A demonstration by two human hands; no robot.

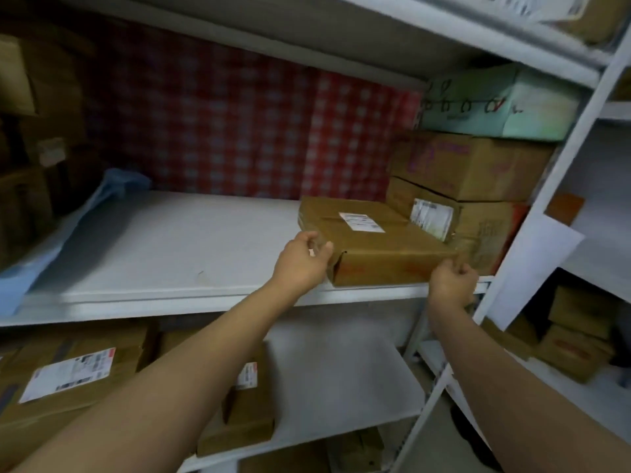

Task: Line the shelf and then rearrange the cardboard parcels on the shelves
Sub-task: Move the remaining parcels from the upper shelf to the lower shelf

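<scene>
Cardboard, flat and stiff, the brown labelled parcel lay at the front right of the white-lined shelf. It looked light and best gripped at its near corners. The left hand pinched the near-left corner; the right hand clamped the near-right one. Behind stood stacked brown boxes.

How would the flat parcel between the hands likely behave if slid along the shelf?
The flat parcel looks stiff and low, so tipping seems unlikely. It sits on a smooth white liner, so it probably slides easily. Both hands, left and right, hold its near corners, perhaps suggesting some weight.
</scene>
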